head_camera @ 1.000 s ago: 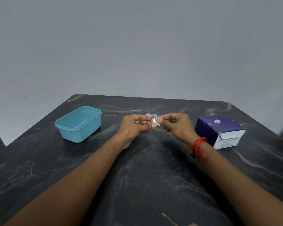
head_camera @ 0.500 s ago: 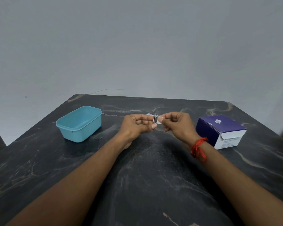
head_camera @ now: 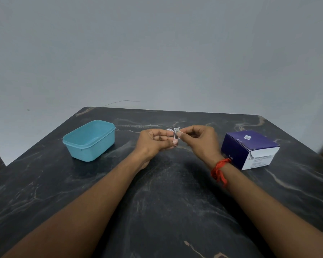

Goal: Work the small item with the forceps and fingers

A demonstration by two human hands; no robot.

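**Two hands work a small packet above a dark tabletop**

A person's left hand (head_camera: 155, 139) and right hand (head_camera: 198, 139) meet over the middle of a black marbled tabletop (head_camera: 166, 192), fingers curled, both pinching one small item (head_camera: 175, 134) between them. It shows a thin metallic strip and a scrap of pale wrapping; what exactly it is cannot be told at this size. It is held in the air just above the tabletop, between the two thumbs, and not resting on anything.

A teal tub (head_camera: 90, 140), open-topped, stands to the left, well apart from the hands. A purple and white box (head_camera: 250, 148) stands to the right, near the right wrist, which wears a red thread (head_camera: 220, 169).

The risks, judged from this grip: the item is small and held only at the fingertips, so an uneven pull from either side could make it slip and drop onto the dark, patterned surface, where a small piece would be hard to spot. If the pale wrapping is being peeled, a sharp tug could tear it unevenly or fling the contents toward the far edge. The right forearm also sits close enough to the box that a wide sweep of the elbow could nudge it.
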